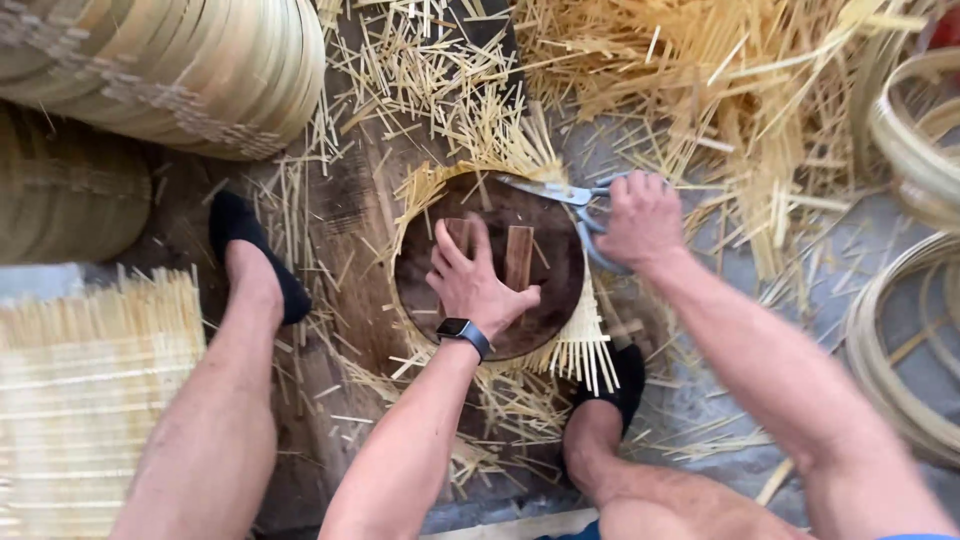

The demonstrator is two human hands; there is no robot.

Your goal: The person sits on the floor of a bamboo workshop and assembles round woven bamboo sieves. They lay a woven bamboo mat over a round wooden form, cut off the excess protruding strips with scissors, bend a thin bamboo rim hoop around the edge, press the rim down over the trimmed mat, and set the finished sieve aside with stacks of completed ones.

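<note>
A round dark wooden disc (pixel 545 235) with two small wooden blocks lies on a woven bamboo mat (pixel 585 345) whose cut strips stick out around its rim. My left hand (pixel 472 283), with a dark watch at the wrist, presses flat on the disc. My right hand (pixel 640 220) grips blue-handled scissors (pixel 560 193) at the disc's upper right edge, blades pointing left along the rim.
Loose bamboo offcuts (pixel 430 70) cover the floor. A stack of bamboo hoops (pixel 200 70) stands at upper left, woven mats (pixel 90 390) at lower left, round bamboo rims (pixel 910 330) at right. My feet in black socks (pixel 250 250) flank the disc.
</note>
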